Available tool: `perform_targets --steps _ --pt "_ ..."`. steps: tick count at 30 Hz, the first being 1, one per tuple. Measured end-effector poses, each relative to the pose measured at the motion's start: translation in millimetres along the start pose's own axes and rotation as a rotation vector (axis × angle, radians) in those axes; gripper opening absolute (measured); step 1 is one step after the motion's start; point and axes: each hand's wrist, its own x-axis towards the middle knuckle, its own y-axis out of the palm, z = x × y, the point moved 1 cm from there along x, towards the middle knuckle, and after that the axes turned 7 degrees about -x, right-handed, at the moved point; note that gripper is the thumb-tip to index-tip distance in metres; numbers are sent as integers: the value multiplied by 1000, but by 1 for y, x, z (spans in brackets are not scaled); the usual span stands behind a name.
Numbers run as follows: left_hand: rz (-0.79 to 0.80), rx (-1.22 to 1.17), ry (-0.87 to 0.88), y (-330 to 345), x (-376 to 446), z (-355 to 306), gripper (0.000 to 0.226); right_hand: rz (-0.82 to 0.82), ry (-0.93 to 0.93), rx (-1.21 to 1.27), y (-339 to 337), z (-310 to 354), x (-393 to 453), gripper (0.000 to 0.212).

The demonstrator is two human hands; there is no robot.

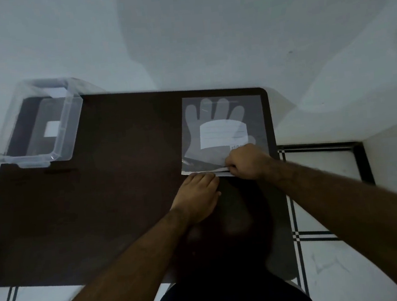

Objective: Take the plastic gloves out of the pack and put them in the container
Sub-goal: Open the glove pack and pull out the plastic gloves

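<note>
A clear flat pack (222, 128) lies at the table's far right, with folded plastic gloves (213, 113) and a white label showing through it. My right hand (248, 161) is closed in a pinch on the pack's near edge strip. My left hand (197, 195) rests flat with its fingertips pressing on the same near edge, just left of the right hand. A clear plastic container (38, 124) stands at the table's far left corner, with nothing inside but a white sticker on its bottom.
The dark brown table (101, 208) stands against a pale wall. White floor tiles with dark stripes show to the right and below the table. The container overhangs the table's left edge slightly.
</note>
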Motion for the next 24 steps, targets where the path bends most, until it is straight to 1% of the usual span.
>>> perform_targets --steps 3,6,11,14,16,19,22,24 --pt "-29 -13 3 11 10 -8 50 -65 13 50 6 -3 2 22" --pt "-53 -76 -83 15 19 -16 50 -93 26 108 11 -5 2 21" --pt "-105 -123 -192 12 29 -22 43 -159 57 187 10 -9 6 19" --pt "-142 -113 -265 8 38 -20 41 -243 107 210 9 -10 11 17" --pt "-137 -96 -306 4 45 -17 37 -307 154 247 7 -12 14 17" --pt "-106 -51 -317 -1 57 -12 28 -352 190 294 6 -16 17 16" --pt "-108 -14 -304 -7 71 -11 17 -376 214 323 7 -18 19 16" --pt "-108 23 -310 -9 80 -11 15 -392 235 350 6 -18 20 17"
